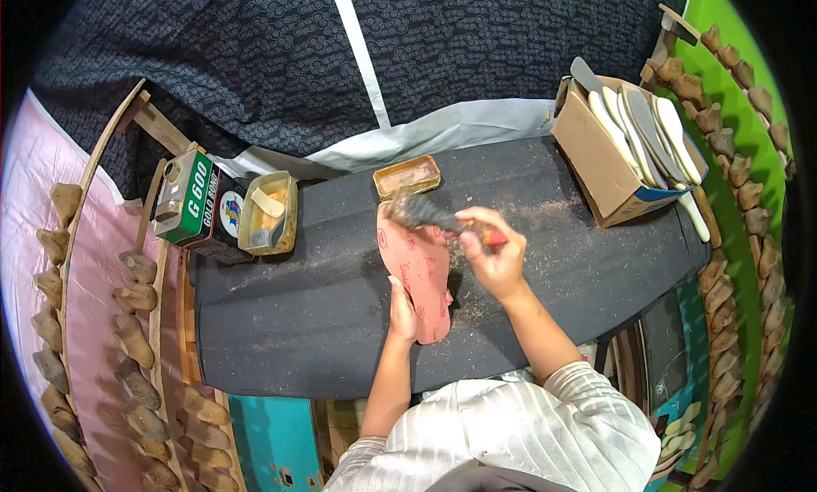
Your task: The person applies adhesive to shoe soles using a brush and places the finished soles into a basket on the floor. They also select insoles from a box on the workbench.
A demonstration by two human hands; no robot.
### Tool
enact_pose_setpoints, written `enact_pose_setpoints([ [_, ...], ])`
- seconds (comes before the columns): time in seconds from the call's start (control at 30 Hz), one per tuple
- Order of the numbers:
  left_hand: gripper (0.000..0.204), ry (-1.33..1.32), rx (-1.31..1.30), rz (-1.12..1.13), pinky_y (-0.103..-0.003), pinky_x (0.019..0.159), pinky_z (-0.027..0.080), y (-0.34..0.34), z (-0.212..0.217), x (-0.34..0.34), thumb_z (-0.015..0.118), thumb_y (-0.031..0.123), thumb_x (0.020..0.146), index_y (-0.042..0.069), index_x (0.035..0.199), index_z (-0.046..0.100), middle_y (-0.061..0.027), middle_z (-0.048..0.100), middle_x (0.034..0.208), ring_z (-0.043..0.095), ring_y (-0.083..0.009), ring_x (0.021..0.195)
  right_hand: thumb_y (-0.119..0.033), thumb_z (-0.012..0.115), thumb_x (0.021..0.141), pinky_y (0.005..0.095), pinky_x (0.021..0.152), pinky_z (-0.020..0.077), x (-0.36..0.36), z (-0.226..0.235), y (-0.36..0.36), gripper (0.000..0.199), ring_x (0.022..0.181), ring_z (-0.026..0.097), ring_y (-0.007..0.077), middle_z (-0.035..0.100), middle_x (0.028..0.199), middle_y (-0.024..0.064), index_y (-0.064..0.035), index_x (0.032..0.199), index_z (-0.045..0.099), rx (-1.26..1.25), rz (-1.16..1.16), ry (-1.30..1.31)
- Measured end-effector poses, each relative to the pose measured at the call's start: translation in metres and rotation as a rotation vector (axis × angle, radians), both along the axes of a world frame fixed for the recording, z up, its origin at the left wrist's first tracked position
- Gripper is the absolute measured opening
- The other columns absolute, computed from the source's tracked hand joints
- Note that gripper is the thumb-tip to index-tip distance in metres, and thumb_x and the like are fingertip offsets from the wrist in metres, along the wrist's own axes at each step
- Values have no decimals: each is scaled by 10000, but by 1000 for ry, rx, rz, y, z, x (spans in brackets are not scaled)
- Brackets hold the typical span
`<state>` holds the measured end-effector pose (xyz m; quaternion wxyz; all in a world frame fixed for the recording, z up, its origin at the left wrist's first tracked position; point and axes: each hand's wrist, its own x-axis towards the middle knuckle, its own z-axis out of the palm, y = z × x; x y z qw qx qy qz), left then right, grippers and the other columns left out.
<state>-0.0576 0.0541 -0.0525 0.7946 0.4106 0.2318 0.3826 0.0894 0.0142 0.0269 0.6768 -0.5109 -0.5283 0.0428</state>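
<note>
Near the middle of the table, my left hand (402,311) grips a pink insole (414,275) by its left edge, thumb along the side. The insole lies lengthwise toward me, with red printing on its face; whatever is beneath it is mostly hidden. Over its far end, my right hand (494,252) is closed round the orange-red handle of a dark-headed tool (423,213). Motion blurs the tool's head, so its exact kind is unclear. Just beyond stands a small yellowish rectangular tin (407,176).
A green and black metal can (197,198) stands at the left beside a yellowish tub (269,240) holding spreaders. At the far right, a cardboard box (593,163) holds several soles. Brown shavings dot the dark table (298,322). Racks of wooden shoe lasts (134,337) flank both sides.
</note>
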Motion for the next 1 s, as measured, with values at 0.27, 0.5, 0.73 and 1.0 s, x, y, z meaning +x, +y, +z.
enact_pose_setpoints([
  [0.27,788,-18,29,-42,-366,642,499,4,-6,-1,95,636,875,2,1235,394,-162,581,984,594,-248,716,-156,569,872,274,683,515,6,1,-3,234,779,643,164,634,913,109,26,1020,556,155,173,320],
  [0.5,762,-33,17,-10,-352,658,494,6,-5,-3,105,613,889,-9,1220,398,-157,584,967,597,-236,732,-108,607,826,251,694,495,3,0,-7,194,773,636,133,639,916,91,-2,988,592,-77,124,112],
  [0.73,790,-42,-13,9,-364,625,503,6,-2,-3,101,643,871,2,1221,401,-165,582,988,592,-248,705,-136,571,864,271,688,505,15,-5,-8,212,781,635,165,629,909,107,34,991,565,98,139,330],
  [1.0,782,-69,-15,-23,-359,664,494,5,-5,-5,119,639,873,2,1236,392,-160,576,1032,593,-240,740,-187,611,841,269,678,498,0,0,-12,233,724,638,166,646,879,113,9,964,595,-125,130,94],
])
